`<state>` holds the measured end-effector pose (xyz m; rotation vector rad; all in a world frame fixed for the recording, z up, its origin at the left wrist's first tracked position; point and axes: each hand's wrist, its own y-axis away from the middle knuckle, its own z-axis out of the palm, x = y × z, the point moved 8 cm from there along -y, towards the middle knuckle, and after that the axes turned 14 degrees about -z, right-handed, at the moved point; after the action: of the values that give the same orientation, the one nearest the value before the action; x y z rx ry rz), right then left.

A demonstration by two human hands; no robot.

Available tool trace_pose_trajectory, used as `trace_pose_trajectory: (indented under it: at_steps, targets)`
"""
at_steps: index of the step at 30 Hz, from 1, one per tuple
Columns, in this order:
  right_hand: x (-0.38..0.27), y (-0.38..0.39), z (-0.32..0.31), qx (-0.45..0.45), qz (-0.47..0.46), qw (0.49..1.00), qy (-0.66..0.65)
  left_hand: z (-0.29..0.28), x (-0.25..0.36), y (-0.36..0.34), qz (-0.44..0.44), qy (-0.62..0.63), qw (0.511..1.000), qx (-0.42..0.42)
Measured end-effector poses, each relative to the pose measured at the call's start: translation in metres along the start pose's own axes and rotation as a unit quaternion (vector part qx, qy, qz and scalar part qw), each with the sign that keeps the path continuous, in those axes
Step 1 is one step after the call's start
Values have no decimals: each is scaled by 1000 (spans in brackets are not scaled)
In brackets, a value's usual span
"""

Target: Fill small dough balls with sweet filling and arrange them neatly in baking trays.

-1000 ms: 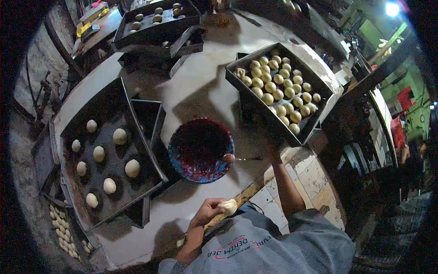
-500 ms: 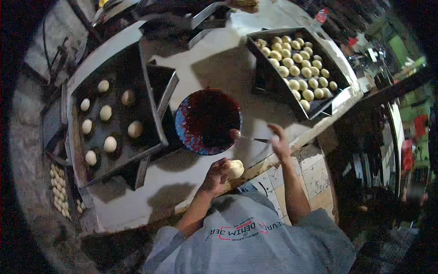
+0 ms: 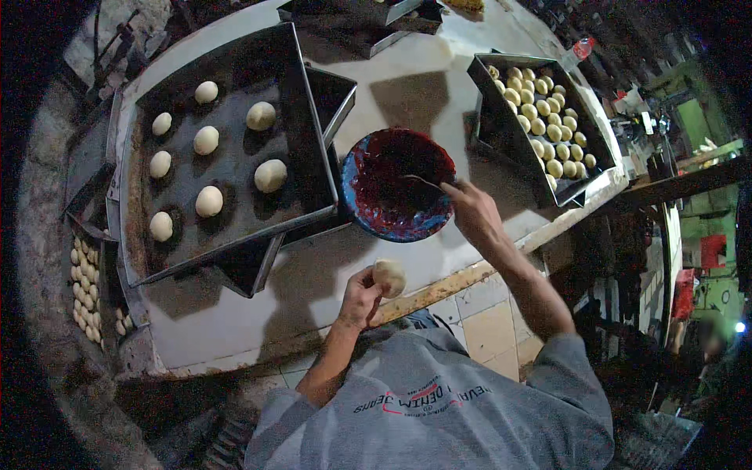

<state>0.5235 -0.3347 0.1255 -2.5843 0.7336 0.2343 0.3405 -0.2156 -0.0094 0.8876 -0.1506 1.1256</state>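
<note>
A pale round dough ball (image 3: 389, 277) rests in the fingers of my left hand (image 3: 362, 299), near the table's front edge. My right hand (image 3: 475, 213) grips the handle of a metal spoon (image 3: 424, 181) over the right side of a blue bowl (image 3: 354, 205). The spoon's head dips toward dark red paste (image 3: 389, 160), and its tip is hard to make out. Paste smears the bowl's inner walls. Left of the bowl, a large dark metal tray (image 3: 235, 176) carries several dough balls (image 3: 208, 201), set apart from one another.
At the far right, another metal tray (image 3: 601, 153) is crowded with smaller dough balls (image 3: 554, 133). The large tray sits on other dark metal pans (image 3: 258, 266). More dough balls (image 3: 84, 290) lie below the table's left end. A red-labelled bottle (image 3: 583, 48) stands at the back.
My right hand has moved the spoon from beside the bowl, where it bore a reddish lump, to over the bowl. The dough ball stays in my left hand. The whole view has shifted.
</note>
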Motion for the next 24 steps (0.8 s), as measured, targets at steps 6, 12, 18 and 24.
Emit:
trace_pose_trajectory:
  at_steps: [6,12,18,24]
  targets:
    - [-20,-3,69,-282,-2,948,149,-34,35,27,90,-271,945,161]
    - [-51,-6,27,-358,9,924,137,-78,15,3,95,136,986,10]
    - [-35,3,-9,-288,141,936,-144,-10,48,2,22,-8,1000,-20]
    - [-50,29,-17,-120,113,957,-238,34,40,-20,-120,204,953,-190]
